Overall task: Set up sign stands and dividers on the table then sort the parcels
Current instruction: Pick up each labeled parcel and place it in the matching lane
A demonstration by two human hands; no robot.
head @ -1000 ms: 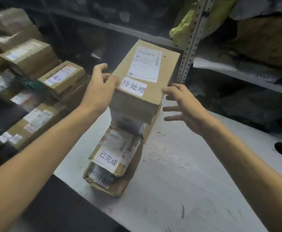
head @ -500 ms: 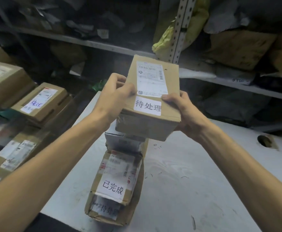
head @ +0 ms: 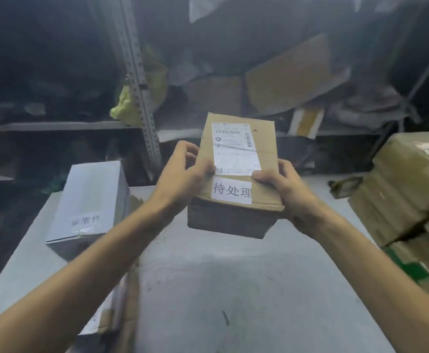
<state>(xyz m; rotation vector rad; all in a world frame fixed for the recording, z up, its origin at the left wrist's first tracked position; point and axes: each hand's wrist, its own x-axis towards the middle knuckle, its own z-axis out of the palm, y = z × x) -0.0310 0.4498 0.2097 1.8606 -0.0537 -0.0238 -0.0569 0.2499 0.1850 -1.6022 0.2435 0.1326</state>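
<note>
Head view, items as they stand before you.

1. Brown rectangular cardboard parcel [head: 264,159]: held up over the middle of the pale grey desk [head: 233,289], its long axis pointing away from you and its top face tilted toward you. It carries a white printed shipping label [head: 235,149] on the far half. A white paper sticker reading 待处理 [head: 231,191] sits at the near edge.
2. Your left hand [head: 183,174]: grips the parcel's left side, fingers [head: 190,149] curled round that edge and thumb pressed on the top face beside the shipping label.
3. Your right hand [head: 284,189]: grips the parcel's near right corner. The thumb lies flat on top at the shipping label's lower right corner; the other fingers wrap underneath, hidden.
4. White oblong carton [head: 91,200]: rests on the desk's left part, well apart from the parcel. Dark handwritten characters mark its near end, too blurred to read fully.
5. Stack of brown cardboard cartons [head: 407,194]: at the desk's right edge, blurred.
6. Flattened brown cardboard with white labels [head: 129,314]: along the desk's near left edge, partly behind your left forearm.
7. Grey perforated metal shelf upright [head: 137,80]: behind the desk, with a crumpled yellow-green bag [head: 127,108] beside it.
</note>
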